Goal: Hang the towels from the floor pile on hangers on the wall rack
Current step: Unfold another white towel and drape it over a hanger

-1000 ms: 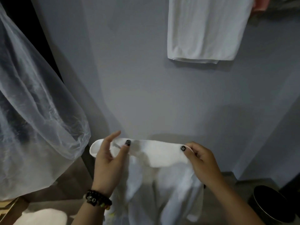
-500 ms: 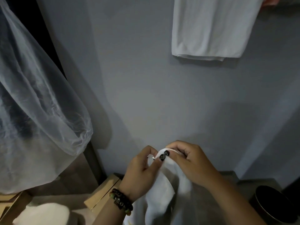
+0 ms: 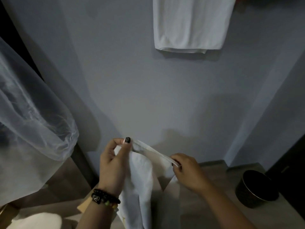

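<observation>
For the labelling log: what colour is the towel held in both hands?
White, plain; the towel shows best in the head view.

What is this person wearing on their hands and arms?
Both forearms are bare, no sleeves showing. The left hand has a stack of dark beaded bracelets at the wrist, with a few green and amber beads, and a dark-painted thumbnail. The right hand shows no jewellery.

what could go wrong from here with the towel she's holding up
1. Both the left hand and the right hand only pinch the white towel by its top edge; a slipped grip would likely drop it back to the floor.
2. No hanger is in view, so freeing a hand to fetch one may let the towel bunch up.
</observation>
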A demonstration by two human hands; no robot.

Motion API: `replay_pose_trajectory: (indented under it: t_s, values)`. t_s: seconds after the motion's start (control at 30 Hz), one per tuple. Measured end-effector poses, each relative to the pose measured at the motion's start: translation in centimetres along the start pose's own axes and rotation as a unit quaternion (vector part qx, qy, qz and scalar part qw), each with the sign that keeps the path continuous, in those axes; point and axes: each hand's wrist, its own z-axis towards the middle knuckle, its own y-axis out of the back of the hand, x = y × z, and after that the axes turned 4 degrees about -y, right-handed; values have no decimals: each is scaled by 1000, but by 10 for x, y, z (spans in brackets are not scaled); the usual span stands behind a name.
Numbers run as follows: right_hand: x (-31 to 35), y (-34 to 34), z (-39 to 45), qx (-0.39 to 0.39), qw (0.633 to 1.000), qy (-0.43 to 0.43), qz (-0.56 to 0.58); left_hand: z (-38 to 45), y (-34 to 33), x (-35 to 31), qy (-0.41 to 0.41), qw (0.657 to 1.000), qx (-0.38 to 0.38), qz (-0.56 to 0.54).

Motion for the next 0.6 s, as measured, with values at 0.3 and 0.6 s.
replay_pose_trajectory:
  t_s: [0.3,0.6]
  values:
    - [30,14,15,-90,979,-34,182,4,34,1,-39,989,-67,127]
    - [106,46,32,-25,972,180,151,-7,19,-7,-115,958,147,216]
